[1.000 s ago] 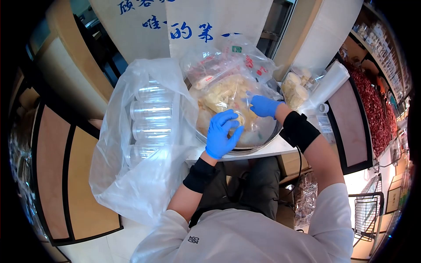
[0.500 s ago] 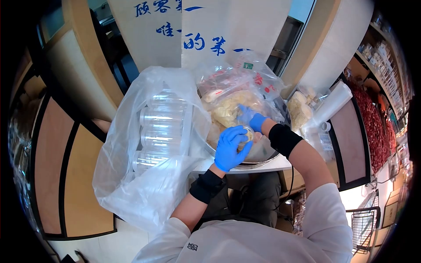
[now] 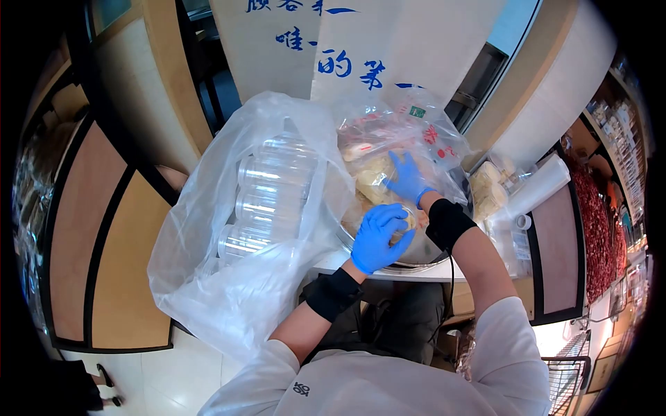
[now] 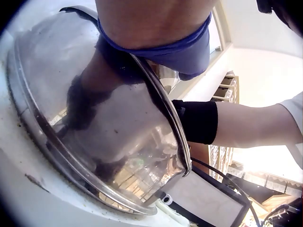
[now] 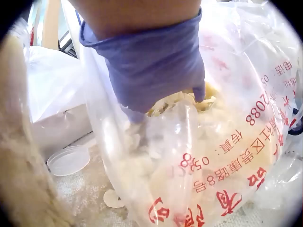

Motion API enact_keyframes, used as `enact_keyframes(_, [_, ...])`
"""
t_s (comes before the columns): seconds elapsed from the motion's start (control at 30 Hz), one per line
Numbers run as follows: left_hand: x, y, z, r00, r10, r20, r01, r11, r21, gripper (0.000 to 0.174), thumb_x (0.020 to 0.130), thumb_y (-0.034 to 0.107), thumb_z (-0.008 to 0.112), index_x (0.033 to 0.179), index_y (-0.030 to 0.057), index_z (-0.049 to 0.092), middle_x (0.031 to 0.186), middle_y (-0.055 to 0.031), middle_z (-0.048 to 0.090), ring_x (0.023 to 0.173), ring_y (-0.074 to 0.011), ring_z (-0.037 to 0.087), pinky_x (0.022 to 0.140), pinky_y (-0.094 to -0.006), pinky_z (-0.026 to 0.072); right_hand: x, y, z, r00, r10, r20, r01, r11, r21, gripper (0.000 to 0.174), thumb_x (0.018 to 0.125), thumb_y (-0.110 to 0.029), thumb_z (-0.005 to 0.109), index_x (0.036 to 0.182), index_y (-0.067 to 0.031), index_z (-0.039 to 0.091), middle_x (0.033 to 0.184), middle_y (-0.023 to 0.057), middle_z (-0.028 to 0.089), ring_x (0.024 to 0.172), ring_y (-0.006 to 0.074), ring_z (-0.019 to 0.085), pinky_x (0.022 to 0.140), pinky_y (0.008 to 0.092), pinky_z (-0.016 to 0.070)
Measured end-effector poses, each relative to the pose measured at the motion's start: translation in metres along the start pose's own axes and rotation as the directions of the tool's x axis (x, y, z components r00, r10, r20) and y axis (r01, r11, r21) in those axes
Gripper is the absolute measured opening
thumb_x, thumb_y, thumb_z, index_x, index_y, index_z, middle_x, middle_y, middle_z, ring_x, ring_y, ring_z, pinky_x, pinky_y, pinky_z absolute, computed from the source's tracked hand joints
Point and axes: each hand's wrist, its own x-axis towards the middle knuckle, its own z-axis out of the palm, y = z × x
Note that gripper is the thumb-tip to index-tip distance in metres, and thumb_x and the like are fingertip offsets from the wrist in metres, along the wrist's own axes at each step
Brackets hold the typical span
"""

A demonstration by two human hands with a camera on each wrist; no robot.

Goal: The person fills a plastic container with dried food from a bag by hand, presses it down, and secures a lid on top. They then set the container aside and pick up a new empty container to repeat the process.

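Observation:
My left hand (image 3: 378, 238), in a blue glove, grips a small clear round tub (image 3: 411, 220) with pale yellow contents at the basin's near side. Just beyond it, my gloved right hand (image 3: 408, 182) reaches into a clear plastic bag (image 5: 227, 156) with red print. Its fingers look spread in the head view. Pale yellow slices (image 5: 177, 101) show under that palm in the right wrist view, where most of the fingertips are hidden. The bag lies in a round metal basin (image 4: 128, 118), whose shiny outer wall fills much of the left wrist view.
Left of the basin, a large translucent bag (image 3: 201, 277) holds rows of clear plastic tubs (image 3: 274, 177). Filled tubs (image 3: 489, 191) and a roll of clear plastic (image 3: 541, 182) stand at the right. A clear round lid (image 5: 68, 161) lies beside the printed bag.
The head view has shifted, so the scene sits further right. My right hand went lower toward the tub, then back up over the bag's slices. The left hand keeps holding the tub.

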Motion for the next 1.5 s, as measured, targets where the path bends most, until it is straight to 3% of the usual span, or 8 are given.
enact_keyframes(0.23, [0.001, 0.003, -0.002, 1.0, 0.002, -0.006, -0.002, 1.0, -0.004, 0.022, 0.073, 0.013, 0.076, 0.086, 0.0096, 0.058, 0.108, -0.0075, 0.061, 0.103, -0.0297, 0.058, 0.09, -0.0381, 0.043, 0.015, 0.024, -0.002, 0.999, -0.028, -0.024, 0.033, 0.974, 0.226, 0.05, 0.087, -0.031, 0.064, 0.128, -0.005, 0.053, 0.129, 0.0214, 0.051, 0.117, 0.0357, 0.052, 0.099, 0.04, 0.0423])
enact_keyframes(0.5, [0.001, 0.002, -0.003, 1.0, 0.017, -0.016, -0.017, 1.0, 0.004, 0.022, 0.073, 0.014, 0.076, 0.087, 0.0091, 0.059, 0.107, -0.008, 0.062, 0.102, -0.0296, 0.058, 0.09, -0.0382, 0.0429, -0.009, 0.02, -0.014, 0.966, 0.205, -0.155, -0.141, 0.926, 0.349, 0.028, 0.085, -0.025, 0.064, 0.104, -0.0044, 0.064, 0.103, 0.019, 0.063, 0.099, 0.0363, 0.061, 0.086, 0.0408, 0.0481])
enact_keyframes(0.63, [0.001, 0.002, -0.001, 0.999, 0.037, -0.018, -0.036, 0.999, 0.021, 0.022, 0.074, 0.015, 0.076, 0.086, 0.0089, 0.059, 0.106, -0.0083, 0.062, 0.101, -0.0296, 0.058, 0.09, -0.0384, 0.0429, -0.013, 0.035, -0.015, 0.98, 0.182, -0.078, -0.152, 0.945, 0.291, 0.028, 0.085, -0.027, 0.064, 0.103, -0.0055, 0.066, 0.107, 0.018, 0.063, 0.102, 0.0354, 0.06, 0.09, 0.0409, 0.0466])
enact_keyframes(0.9, [0.0, 0.001, 0.0, 0.999, 0.026, -0.027, -0.025, 0.999, 0.039, 0.023, 0.073, 0.016, 0.076, 0.088, 0.0094, 0.059, 0.107, -0.0082, 0.061, 0.102, -0.0299, 0.058, 0.09, -0.0386, 0.0432, 0.007, 0.02, 0.014, 0.947, -0.32, -0.017, 0.321, 0.946, 0.055, 0.058, 0.088, -0.038, 0.06, 0.131, -0.0012, 0.05, 0.137, 0.0215, 0.046, 0.127, 0.0353, 0.043, 0.108, 0.0409, 0.0332])
enact_keyframes(1.13, [-0.001, 0.002, -0.001, 1.0, 0.009, -0.009, -0.009, 0.999, 0.036, 0.025, 0.073, 0.015, 0.076, 0.091, 0.0101, 0.059, 0.107, -0.0074, 0.061, 0.102, -0.0293, 0.058, 0.091, -0.0389, 0.0424, 0.007, -0.004, 0.004, 0.988, -0.149, -0.043, 0.154, 0.971, 0.185, 0.056, 0.086, -0.041, 0.063, 0.123, 0.0001, 0.053, 0.126, 0.0235, 0.052, 0.119, 0.0368, 0.049, 0.102, 0.0404, 0.0393])
enact_keyframes(1.2, [-0.002, 0.001, 0.0, 1.0, 0.014, -0.011, -0.013, 0.999, 0.036, 0.025, 0.073, 0.015, 0.076, 0.091, 0.0103, 0.059, 0.107, -0.0069, 0.061, 0.102, -0.0288, 0.058, 0.091, -0.039, 0.0423, 0.006, -0.006, -0.007, 0.989, -0.026, 0.144, -0.037, 0.908, 0.418, 0.054, 0.085, -0.038, 0.067, 0.122, -0.0017, 0.053, 0.123, 0.0216, 0.054, 0.114, 0.0348, 0.053, 0.098, 0.0395, 0.0435])
enact_keyframes(1.4, [-0.003, 0.0, 0.002, 0.999, 0.028, -0.016, -0.028, 0.999, 0.04, 0.024, 0.074, 0.016, 0.076, 0.089, 0.0108, 0.058, 0.105, -0.0056, 0.062, 0.103, -0.0271, 0.058, 0.092, -0.0395, 0.0421, 0.01, 0.005, 0.017, 0.933, -0.336, -0.127, 0.359, 0.871, 0.336, 0.058, 0.081, -0.03, 0.072, 0.128, -0.0046, 0.048, 0.124, 0.0201, 0.055, 0.114, 0.0338, 0.054, 0.099, 0.039, 0.0436])
enact_keyframes(1.5, [-0.003, 0.0, 0.001, 0.999, 0.028, -0.017, -0.027, 0.999, 0.043, 0.024, 0.074, 0.016, 0.076, 0.089, 0.011, 0.058, 0.105, -0.0055, 0.062, 0.104, -0.0269, 0.058, 0.093, -0.0395, 0.0421, 0.012, -0.001, 0.013, 0.942, -0.327, -0.072, 0.331, 0.876, 0.352, 0.062, 0.079, -0.028, 0.074, 0.129, -0.0044, 0.046, 0.126, 0.0207, 0.054, 0.116, 0.0345, 0.054, 0.099, 0.0392, 0.0433])
